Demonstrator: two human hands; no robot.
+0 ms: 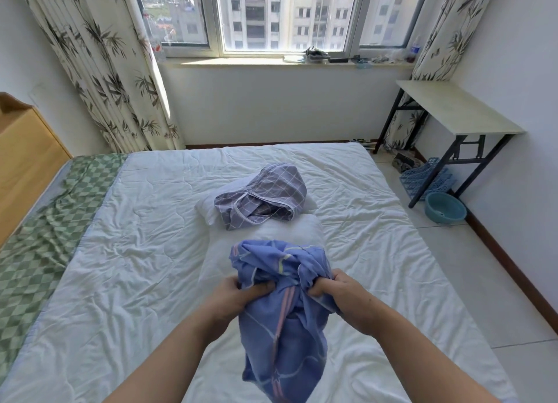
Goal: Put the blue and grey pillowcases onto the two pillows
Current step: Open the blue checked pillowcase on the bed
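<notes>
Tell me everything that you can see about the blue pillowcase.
The blue pillowcase is soft woven cloth, light blue with thin pale lines and a pink stripe. It is bunched and crumpled, not yet on a pillow. The left hand and the right hand each grip a gathered part of it, holding it up above the near white pillow on the bed. Its upper part folds forward over the hands; the rest hangs down between the forearms.

Blue pillowcase [280,327] with pink, white stripes; grey pillowcase [271,191] white grid check; white pillows [305,230]; green-white checked sheet [39,245] left.
</notes>
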